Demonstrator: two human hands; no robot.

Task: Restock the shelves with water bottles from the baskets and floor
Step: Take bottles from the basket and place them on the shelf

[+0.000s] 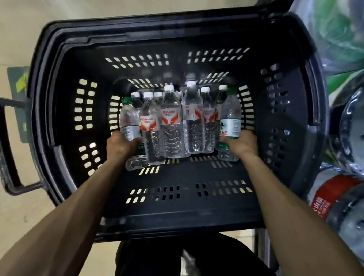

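Note:
A black slotted basket sits below me on the floor. Several small water bottles lie side by side on its bottom. Most have white caps and red-orange labels. My left hand grips a green-capped bottle at the left end of the row. At the right end, my right hand grips another green-capped bottle with a green and white label. Both forearms reach down into the basket.
The basket's pull handle sticks out to the left over the pale floor. Large water jugs and wrapped bottle packs with green and red labels crowd the right edge. My dark-clothed legs show at the bottom.

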